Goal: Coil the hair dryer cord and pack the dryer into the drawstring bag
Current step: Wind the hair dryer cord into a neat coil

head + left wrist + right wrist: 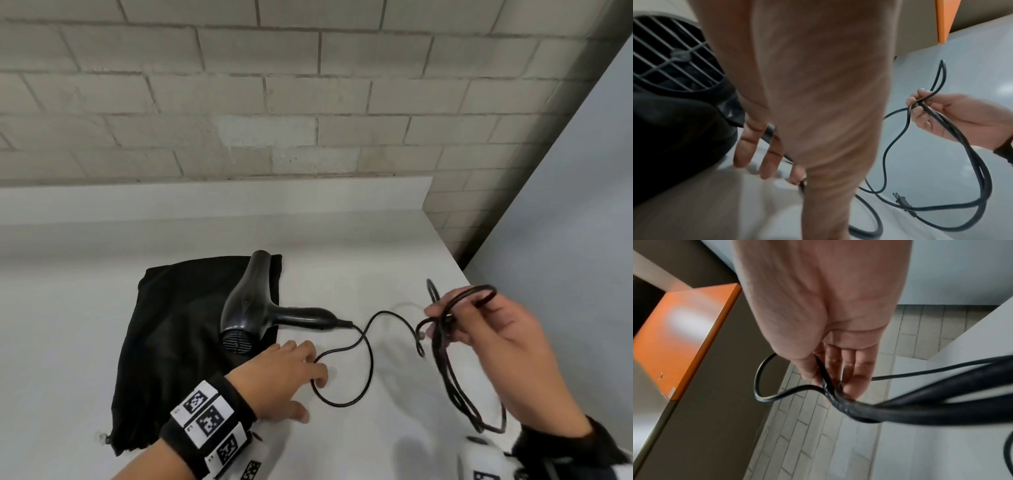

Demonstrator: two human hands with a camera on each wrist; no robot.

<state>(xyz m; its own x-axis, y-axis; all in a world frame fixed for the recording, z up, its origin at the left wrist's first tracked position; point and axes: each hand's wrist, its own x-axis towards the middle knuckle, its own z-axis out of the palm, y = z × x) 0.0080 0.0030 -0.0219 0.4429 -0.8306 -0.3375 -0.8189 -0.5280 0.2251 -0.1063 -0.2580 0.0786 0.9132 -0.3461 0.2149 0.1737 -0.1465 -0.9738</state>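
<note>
- The dryer [255, 308] lies on its side on a white counter [394, 260], its barrel on the black bag [178, 329], its handle pointing right off the bag's edge.
- The bag lies flat on the counter, left of centre.
- The cord [359, 359] runs from the handle, curls in one loop on the counter, then rises to the right.
- Behind the counter stands a pale brick wall [308, 96]; a grey panel [575, 205] closes the right side. The wrist views show an orange board [684, 331].
- The plug [902, 202] shows only in the left wrist view, hanging among the loops. The loops blur in the head view, so I cannot count them.
- The left hand [291, 373] reaches to the counter loop with fingers spread and nearly straight; its fingertips [796, 176] touch the cord, gripping nothing.
- The right hand [486, 325] is raised above the counter's right edge, thumb and fingers pinching several gathered cord loops that hang below it.
</note>
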